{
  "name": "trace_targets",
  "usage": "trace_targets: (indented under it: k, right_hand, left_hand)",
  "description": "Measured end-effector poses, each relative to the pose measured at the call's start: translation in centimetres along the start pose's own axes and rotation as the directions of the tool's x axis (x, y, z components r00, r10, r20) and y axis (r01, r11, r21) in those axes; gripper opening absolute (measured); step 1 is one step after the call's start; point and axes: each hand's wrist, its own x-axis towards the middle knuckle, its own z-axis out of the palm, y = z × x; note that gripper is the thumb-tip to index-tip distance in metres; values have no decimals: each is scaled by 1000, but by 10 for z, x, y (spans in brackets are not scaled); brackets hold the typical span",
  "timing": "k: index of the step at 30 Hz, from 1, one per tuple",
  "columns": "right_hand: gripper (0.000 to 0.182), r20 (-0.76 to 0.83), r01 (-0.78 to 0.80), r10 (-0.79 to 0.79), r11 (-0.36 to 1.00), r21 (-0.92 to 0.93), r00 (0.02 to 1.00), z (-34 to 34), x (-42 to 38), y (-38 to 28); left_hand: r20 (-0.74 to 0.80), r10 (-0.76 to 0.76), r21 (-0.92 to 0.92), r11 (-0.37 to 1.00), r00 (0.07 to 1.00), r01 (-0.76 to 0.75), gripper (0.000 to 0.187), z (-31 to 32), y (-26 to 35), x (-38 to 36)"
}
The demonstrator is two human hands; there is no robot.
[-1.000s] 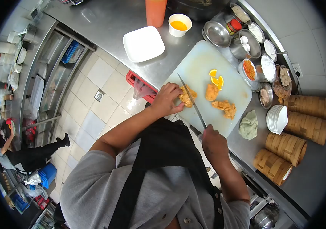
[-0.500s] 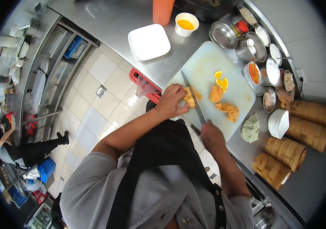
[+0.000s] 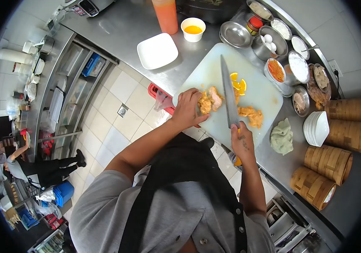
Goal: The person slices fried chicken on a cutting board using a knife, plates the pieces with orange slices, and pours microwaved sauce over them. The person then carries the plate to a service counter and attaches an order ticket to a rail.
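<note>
Gripping a long knife (image 3: 229, 95) by its handle, the right hand (image 3: 241, 141) sits at the near edge of the white cutting board (image 3: 214, 71), fingers closed tight around the grip. The blade's long axis runs almost straight away from the person, tip pointing toward the far side of the board, just short of the metal bowls (image 3: 248, 38). It lies between the fried chicken piece (image 3: 210, 101) on its left and another battered piece (image 3: 251, 114) on its right, with orange wedges (image 3: 238, 84) just beside the blade. The left hand (image 3: 187, 109) rests on the board's left edge, fingers curled down onto the chicken piece, pinning it in place. The board lies on the steel surface (image 3: 125, 25), near a white square plate (image 3: 157, 50), a cup of yellow sauce (image 3: 193, 29), a green cloth (image 3: 282, 137) and stacked bamboo steamers (image 3: 336, 143).
</note>
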Motion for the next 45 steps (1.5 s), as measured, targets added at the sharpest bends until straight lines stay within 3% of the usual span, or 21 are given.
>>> trace_targets:
  k: [2,5,9,12,15,18,23,26,29,37,45]
  right_hand:
    - [29,36,-127,126,992,11,991,-10,-2,0]
    - [27,-58,-48,44,996,-72,997,-28,-16,-12]
    - [24,41,43,-34,971,-236,999,-18,-33,-14]
    - [25,118,49,-17,960,-276,993,-9,-42,-21]
    - [25,180,57,-3,953,-298,984,-6,-51,-31]
    - [24,248,49,32,948,-314,968,-12,-58,-46]
    - [25,233,127,-80,972,-197,969,1,-52,-47]
    - [26,163,53,-25,985,-167,986,60,-8,-35]
    - [23,89,132,-114,962,-239,990,69,22,-37]
    - [20,219,78,14,911,-406,976,0,-27,-72]
    - [18,333,76,112,861,-503,936,-19,-53,-89]
  left_hand:
    - [75,-63,27,998,995,61,74,-3,4,4]
    - [220,-178,127,980,959,153,73,-19,19,12]
    - [292,-245,112,969,924,222,66,-28,31,16]
    - [141,-98,32,995,985,95,51,-32,21,14]
    - [146,101,-139,987,984,-80,43,-35,-8,13]
    - [183,164,-217,968,969,-123,39,-37,-20,16]
    - [209,134,-264,962,969,-76,39,-32,-28,18]
    - [185,124,-277,958,975,-70,38,-28,-33,13]
    - [100,131,-286,953,986,-98,37,-23,-37,12]
    - [118,126,-279,956,985,-89,28,-27,-25,14]
    - [136,109,-291,955,985,-65,24,-24,-30,15]
